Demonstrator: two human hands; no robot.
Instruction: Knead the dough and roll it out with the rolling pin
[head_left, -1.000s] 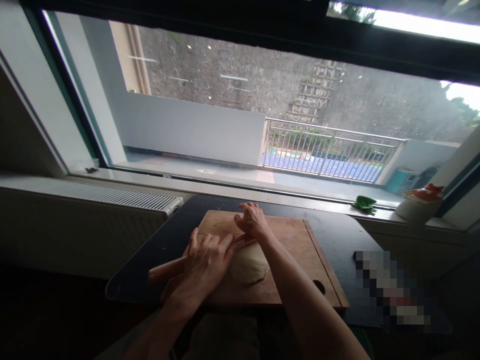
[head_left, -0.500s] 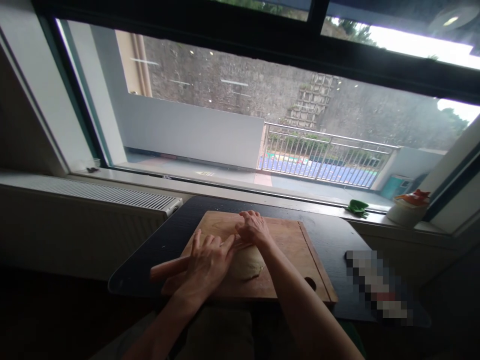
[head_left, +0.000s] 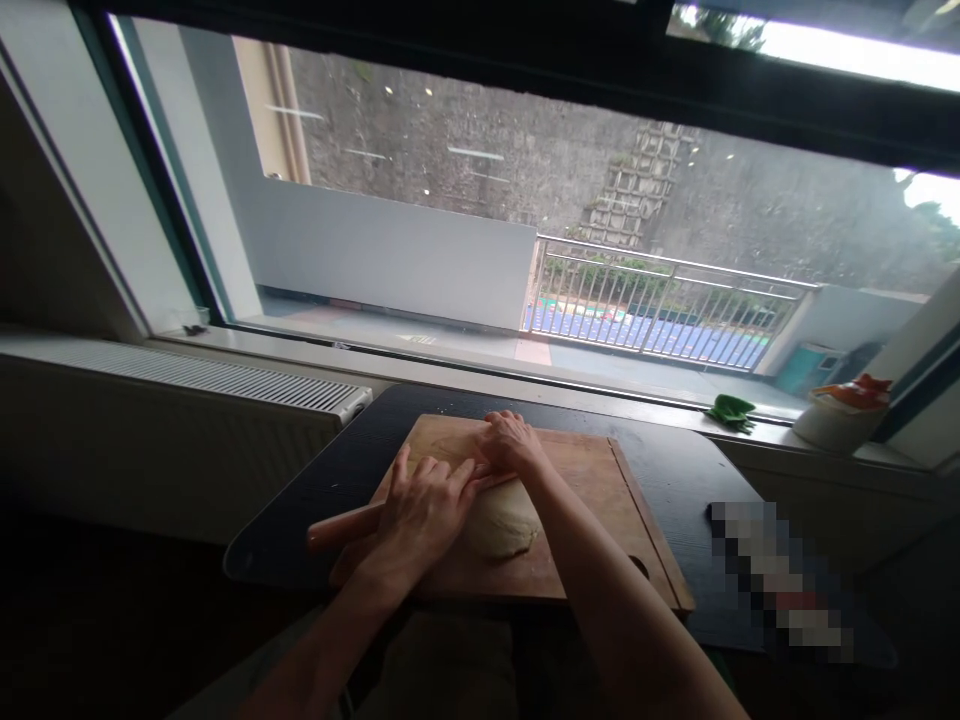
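Observation:
A wooden rolling pin point(head_left: 345, 527) lies slantwise over a pale, flattened piece of dough point(head_left: 501, 522) on a wooden cutting board point(head_left: 592, 505). My left hand point(head_left: 429, 500) rests over the middle of the pin, fingers lying across it and the thumb pointing toward the other hand. Further along, my right hand point(head_left: 511, 442) has its fingers curled round the far part of the pin, hiding that end. The dough's near edge is uneven and shows between my forearms; its far side is covered by the pin and hands.
The board sits on a dark table point(head_left: 300, 510) below a window. To the right lies a blurred-out flat object point(head_left: 784, 585). A green item point(head_left: 731, 412) and a pale pot point(head_left: 840, 425) stand on the sill. A white radiator point(head_left: 187, 390) is at the left.
The view has tilted down and turned slightly, so the scene sits a little right and higher. Both hands stay on the rolling pin over the dough, with hardly any visible shift against the board.

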